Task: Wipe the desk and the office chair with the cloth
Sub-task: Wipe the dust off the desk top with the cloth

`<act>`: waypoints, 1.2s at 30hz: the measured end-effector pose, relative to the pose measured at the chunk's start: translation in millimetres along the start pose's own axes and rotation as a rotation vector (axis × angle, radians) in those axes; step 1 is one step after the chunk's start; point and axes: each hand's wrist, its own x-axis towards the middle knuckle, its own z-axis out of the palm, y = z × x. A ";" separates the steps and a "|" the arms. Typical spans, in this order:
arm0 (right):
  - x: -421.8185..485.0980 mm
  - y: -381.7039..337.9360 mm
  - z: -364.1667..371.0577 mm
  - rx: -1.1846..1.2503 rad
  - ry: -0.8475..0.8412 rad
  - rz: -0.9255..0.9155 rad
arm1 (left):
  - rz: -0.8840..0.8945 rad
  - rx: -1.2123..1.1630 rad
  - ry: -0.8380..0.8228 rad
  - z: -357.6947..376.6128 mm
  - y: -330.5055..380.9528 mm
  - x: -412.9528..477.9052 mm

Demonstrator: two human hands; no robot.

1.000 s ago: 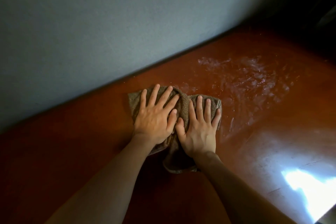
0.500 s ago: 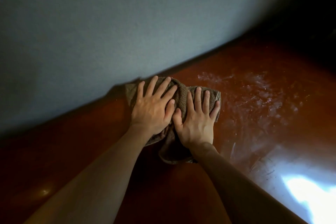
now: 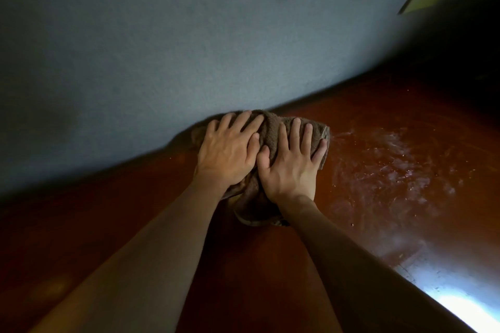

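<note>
head: left hand (image 3: 226, 155), right hand (image 3: 290, 169) press cloth (image 3: 271, 127) against wall (image 3: 189, 48) at desk (image 3: 378, 219) edge

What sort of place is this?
Likely an office or study corner, dimly lit: a glossy reddish-brown desk set against a plain blue-grey wall, where the left hand and right hand press a brown cloth.
</note>
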 end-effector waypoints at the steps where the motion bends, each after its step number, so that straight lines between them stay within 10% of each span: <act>1: -1.3 -0.1 -0.8 0.004 -0.002 -0.003 | 0.000 0.014 0.009 0.7 0.4 -2.3; 16: -112.9 21.6 0.3 -0.026 0.007 -0.156 | -0.001 0.167 -0.043 1.5 35.6 -118.4; 36: -317.5 91.9 3.2 0.015 0.026 0.087 | 0.226 0.144 -0.161 12.6 136.4 -269.7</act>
